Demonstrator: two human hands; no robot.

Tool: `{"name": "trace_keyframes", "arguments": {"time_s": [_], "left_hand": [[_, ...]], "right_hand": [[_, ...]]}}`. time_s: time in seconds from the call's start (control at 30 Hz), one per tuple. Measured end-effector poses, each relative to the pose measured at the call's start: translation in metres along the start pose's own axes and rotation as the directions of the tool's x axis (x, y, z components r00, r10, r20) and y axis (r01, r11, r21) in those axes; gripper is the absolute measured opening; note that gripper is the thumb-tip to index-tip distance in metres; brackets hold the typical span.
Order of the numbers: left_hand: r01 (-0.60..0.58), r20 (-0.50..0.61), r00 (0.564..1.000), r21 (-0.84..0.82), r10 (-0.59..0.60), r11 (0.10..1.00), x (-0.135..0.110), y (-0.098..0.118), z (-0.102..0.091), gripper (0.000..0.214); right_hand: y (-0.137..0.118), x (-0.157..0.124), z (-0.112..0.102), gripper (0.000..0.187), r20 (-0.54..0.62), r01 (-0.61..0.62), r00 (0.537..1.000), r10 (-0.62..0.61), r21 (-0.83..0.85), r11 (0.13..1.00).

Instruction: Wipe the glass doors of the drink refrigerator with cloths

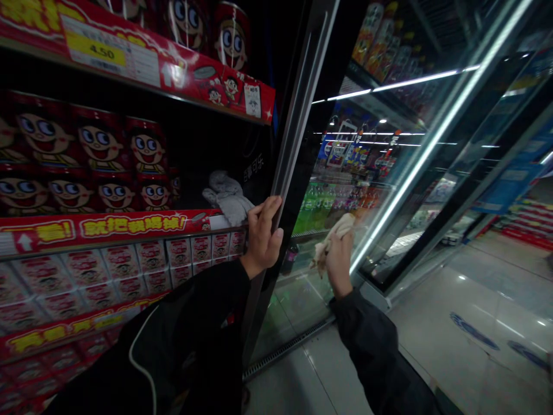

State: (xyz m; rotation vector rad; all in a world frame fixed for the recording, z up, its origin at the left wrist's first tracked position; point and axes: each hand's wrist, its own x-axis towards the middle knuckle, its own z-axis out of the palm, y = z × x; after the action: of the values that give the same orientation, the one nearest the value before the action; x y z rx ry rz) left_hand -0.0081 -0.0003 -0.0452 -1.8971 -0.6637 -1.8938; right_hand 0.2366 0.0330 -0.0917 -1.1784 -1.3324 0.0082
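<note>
My left hand [262, 239] rests against the edge of the tall glass door's metal frame [298, 98], its fingers stretched out and the thumb apart. Just behind it, a grey cloth [227, 196] lies crumpled on the shelf beside the red cans. In my right hand [340, 259] is a pale cloth [339, 230], bunched in the closed fingers and pressed to the glass of the door [302, 300]. Bottles and bright light strips show in the glass.
Left of me, shelves hold red cans [149, 147] with cartoon faces and rows of small cartons [118, 262]. A red price strip [129, 63] runs along the upper shelf. Shiny floor tiles [436, 346] with blue markings [474, 331] lie to the right. Another door frame [401, 265] stands beyond.
</note>
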Motion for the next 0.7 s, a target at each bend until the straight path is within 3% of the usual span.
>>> {"name": "trace_keyframes", "arguments": {"time_s": [0.1, 0.17, 0.23, 0.3, 0.4, 0.57, 0.63, 0.7], "left_hand": [[-0.006, -0.006, 1.000, -0.001, 0.006, 1.000, -0.001, -0.001, 0.000, 0.066], [-0.017, -0.018, 1.000, 0.001, 0.017, 1.000, -0.001, -0.002, 0.000, 0.066], [-0.019, -0.019, 1.000, 0.009, 0.019, 1.000, -0.001, -0.002, 0.000, 0.066], [-0.008, -0.003, 1.000, 0.024, 0.008, 1.000, -0.001, -0.002, 0.000, 0.067], [-0.014, -0.003, 1.000, 0.039, 0.014, 0.999, -0.001, -0.002, 0.000, 0.066], [0.012, -0.019, 1.000, 0.071, -0.011, 0.997, -0.003, -0.002, 0.002, 0.064], [0.022, -0.013, 1.000, 0.068, -0.021, 0.997, -0.003, -0.002, 0.002, 0.064], [0.019, -0.011, 1.000, 0.054, -0.018, 0.998, -0.004, -0.001, 0.002, 0.064]], "right_hand": [[-0.039, -0.062, 0.026, 0.073, 0.076, 0.190, 0.979, -0.188, -0.018, 0.982], [-0.054, -0.107, 0.047, 0.074, 0.113, 0.387, 0.918, -0.380, -0.045, 0.921], [-0.054, -0.140, 0.066, 0.084, 0.097, 0.505, 0.862, -0.498, -0.070, 0.860], [-0.040, -0.156, 0.077, 0.094, 0.070, 0.599, 0.801, -0.595, -0.103, 0.794], [-0.008, -0.151, 0.080, 0.095, 0.067, 0.718, 0.694, -0.717, -0.132, 0.683], [0.045, -0.120, 0.060, 0.070, 0.142, 0.833, 0.553, -0.821, -0.091, 0.545], [0.065, -0.108, 0.049, 0.062, 0.173, 0.844, 0.535, -0.827, -0.076, 0.531], [0.087, -0.094, 0.038, 0.055, 0.192, 0.826, 0.562, -0.805, -0.078, 0.558]]}}
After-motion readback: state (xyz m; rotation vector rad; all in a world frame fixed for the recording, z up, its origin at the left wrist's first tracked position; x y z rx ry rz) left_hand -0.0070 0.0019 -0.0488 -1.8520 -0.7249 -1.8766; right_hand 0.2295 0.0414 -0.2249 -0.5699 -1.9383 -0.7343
